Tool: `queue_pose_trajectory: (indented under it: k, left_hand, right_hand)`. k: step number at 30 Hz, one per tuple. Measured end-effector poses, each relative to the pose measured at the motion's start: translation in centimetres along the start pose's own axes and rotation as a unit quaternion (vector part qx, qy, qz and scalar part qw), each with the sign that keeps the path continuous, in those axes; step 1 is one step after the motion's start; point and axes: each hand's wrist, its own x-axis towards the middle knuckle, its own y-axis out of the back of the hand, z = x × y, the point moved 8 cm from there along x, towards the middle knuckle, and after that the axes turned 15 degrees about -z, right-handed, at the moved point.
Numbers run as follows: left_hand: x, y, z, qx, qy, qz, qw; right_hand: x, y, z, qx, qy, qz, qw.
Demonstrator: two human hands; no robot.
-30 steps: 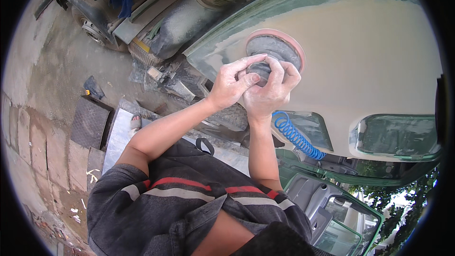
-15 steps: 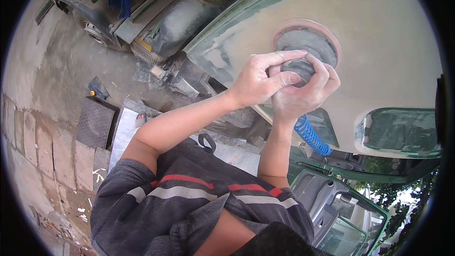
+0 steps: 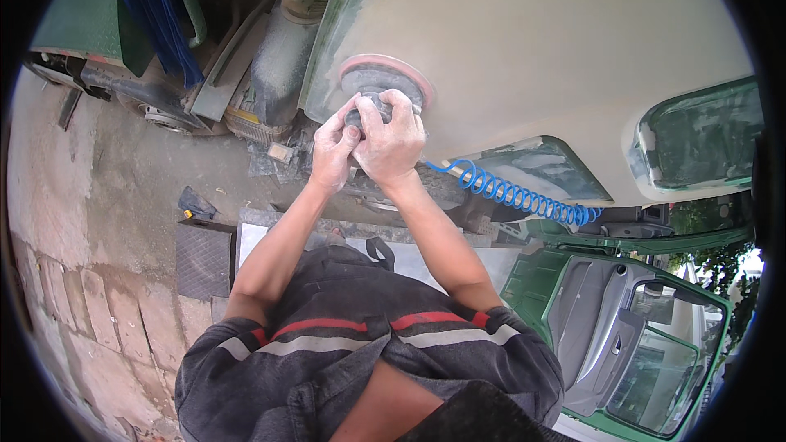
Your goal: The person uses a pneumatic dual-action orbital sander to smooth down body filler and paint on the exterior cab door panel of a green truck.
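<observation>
A round air sander [image 3: 370,82] with a grey body and pink-edged disc lies against the beige-coated vehicle panel [image 3: 540,41], close to the panel's left edge. My right hand [image 3: 393,143] is closed around the sander's dark head, fingers curled over its top. On the near left side of that head, my left hand [image 3: 332,154] grips too, thumb and fingers pressed to it. Pale dust coats both hands. A blue coiled hose [image 3: 508,191] runs from beside my right wrist toward the right; its joint with the sander is hidden.
A green-framed open door [image 3: 655,360] stands at the lower right. Two windows, one a triangular pane [image 3: 540,165] and one a rounded window [image 3: 700,135], sit in the panel. Left are a dusty grey cylinder [image 3: 282,61] and a dark box [image 3: 205,258] on the ground.
Both hands and the sander have moved left across the panel, toward its left edge. The blue hose is now stretched longer, and the view has shifted.
</observation>
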Motion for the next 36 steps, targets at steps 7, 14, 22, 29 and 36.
queue_pose_trajectory:
  k: [7, 14, 22, 29, 36]
  left_hand:
    - [10.5, -14.4, 16.2, 0.136, -0.207, -0.129, 0.96]
    - [12.7, -20.6, 17.8, 0.267, -0.159, -0.21, 0.927]
    - [3.6, -4.9, 2.7, 0.226, -0.028, -0.095, 0.969]
    - [0.1, 0.3, -2.7, 0.081, 0.062, -0.106, 0.989]
    - [-2.5, 3.6, -6.7, 0.054, 0.141, -0.073, 0.986]
  right_hand:
    - [13.4, 17.2, -0.6, -0.062, 0.011, 0.129, 0.99]
    - [13.3, 22.2, 1.5, -0.028, 0.023, 0.181, 0.983]
    - [0.2, 7.2, 3.7, 0.029, -0.06, 0.126, 0.99]
    - [-4.6, 0.9, 3.5, 0.034, -0.066, 0.083, 0.994]
    - [-8.6, -3.1, 3.8, 0.053, -0.08, 0.064, 0.993]
